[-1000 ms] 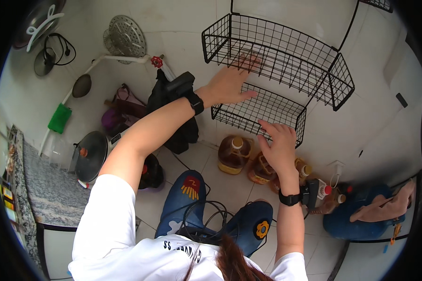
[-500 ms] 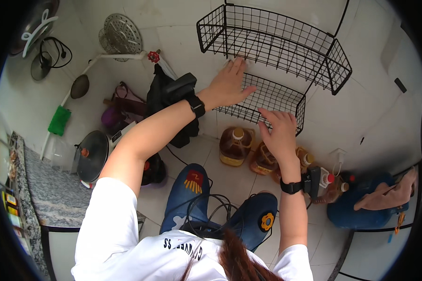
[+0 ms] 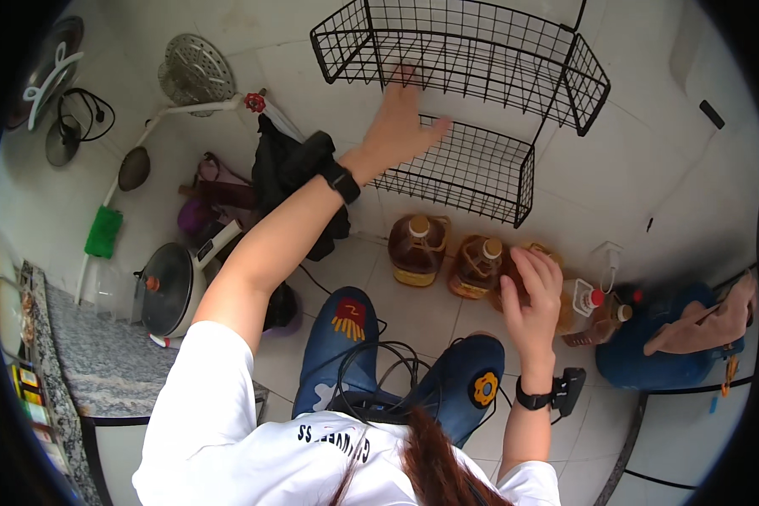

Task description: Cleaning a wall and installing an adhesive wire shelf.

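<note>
My left hand (image 3: 399,126) is raised to the wall, fingers stretched upward and thumb spread to the right. Its fingertips show blurred through the mesh of the upper black wire basket (image 3: 472,72). The palm faces away, and whatever lies under it is hidden. Below the thumb hangs a lower black wire basket (image 3: 472,169) with nothing seen in it. My right hand (image 3: 531,295) hovers lower down, its fingers loosely bent and apart, holding nothing. Behind it stand a bottle of brown liquid (image 3: 476,268) and other bottles partly covered by the hand.
Another large bottle (image 3: 417,251) stands on the tiled floor by the wall. To the right are a blue rounded container (image 3: 649,358) with a pinkish cloth (image 3: 704,320) and a wall socket (image 3: 607,253). At left, a lidded pot (image 3: 167,287), a dark bag (image 3: 278,169) and a pipe (image 3: 202,107).
My left hand has moved up, its fingertips now behind the upper basket; a white patch seen by them earlier no longer shows. My right hand has dropped away from the lower basket toward the bottles.
</note>
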A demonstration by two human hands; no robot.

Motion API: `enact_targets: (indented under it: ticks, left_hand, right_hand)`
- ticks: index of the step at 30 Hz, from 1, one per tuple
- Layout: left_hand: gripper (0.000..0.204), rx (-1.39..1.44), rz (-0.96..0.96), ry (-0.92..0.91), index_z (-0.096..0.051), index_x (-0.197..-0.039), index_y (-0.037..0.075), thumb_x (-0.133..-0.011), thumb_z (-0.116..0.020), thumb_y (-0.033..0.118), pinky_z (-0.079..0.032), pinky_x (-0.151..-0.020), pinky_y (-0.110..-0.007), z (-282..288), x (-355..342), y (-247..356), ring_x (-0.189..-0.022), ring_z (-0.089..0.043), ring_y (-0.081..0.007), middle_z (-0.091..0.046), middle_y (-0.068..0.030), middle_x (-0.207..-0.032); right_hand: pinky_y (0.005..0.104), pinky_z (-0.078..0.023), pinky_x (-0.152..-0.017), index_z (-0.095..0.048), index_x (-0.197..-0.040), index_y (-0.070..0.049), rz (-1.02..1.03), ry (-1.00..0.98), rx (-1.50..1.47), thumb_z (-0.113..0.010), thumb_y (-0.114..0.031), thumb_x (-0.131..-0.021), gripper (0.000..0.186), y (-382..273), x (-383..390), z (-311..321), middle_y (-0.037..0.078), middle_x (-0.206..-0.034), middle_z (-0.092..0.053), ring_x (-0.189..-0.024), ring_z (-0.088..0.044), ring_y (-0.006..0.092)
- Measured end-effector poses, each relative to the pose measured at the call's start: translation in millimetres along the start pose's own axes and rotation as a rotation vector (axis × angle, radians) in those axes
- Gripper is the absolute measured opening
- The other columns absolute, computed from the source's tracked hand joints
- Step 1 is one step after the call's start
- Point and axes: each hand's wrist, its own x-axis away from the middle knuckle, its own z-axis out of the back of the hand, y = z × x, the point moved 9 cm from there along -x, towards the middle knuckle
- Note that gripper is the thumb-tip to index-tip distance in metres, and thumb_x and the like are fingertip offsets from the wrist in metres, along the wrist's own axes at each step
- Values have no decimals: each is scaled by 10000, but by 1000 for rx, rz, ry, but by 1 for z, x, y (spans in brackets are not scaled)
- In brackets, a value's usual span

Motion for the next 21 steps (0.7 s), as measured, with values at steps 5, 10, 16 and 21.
enact_targets:
  ticks: [5, 10, 16, 21]
  left_hand:
    - [799, -201, -38, 49, -339, -1186, -187, -779, -588, 454, -371, -957, -403, -14, 0, -4, -1174, -365, -420, -300, -334, -1263]
    - [807, -76, 65, 119, -334, -1202, -181, -772, -596, 449, -357, -975, -405, -3, -3, -20, -1189, -343, -425, -341, -329, -1237]
    - [778, -269, -69, 146, -367, -1186, -161, -759, -619, 437, -348, -961, -420, -9, -2, -11, -1167, -362, -404, -373, -311, -1219]
    - [661, -126, 138, 196, -486, -1096, -123, -752, -636, 421, -378, -893, -423, -4, -9, -28, -1082, -440, -366, -463, -283, -1134]
  right_hand:
    - [377, -403, -894, -610, -1053, -39, -245, 5, 0, -617, -49, -767, 287, 53, 68, -11, 130, -1012, -590, -1009, -517, 296]
    - [385, -394, -896, -592, -1074, -35, -382, -21, 0, -606, -79, -782, 296, 90, 119, -46, 145, -1036, -576, -1012, -503, 312]
    - [394, -399, -878, -582, -1060, -18, -424, 4, 23, -593, -81, -785, 283, 107, 146, -71, 162, -1027, -570, -1000, -495, 327]
    - [404, -402, -861, -573, -1062, -13, -384, -4, 32, -589, -84, -782, 289, 97, 150, -83, 170, -1015, -569, -980, -497, 341]
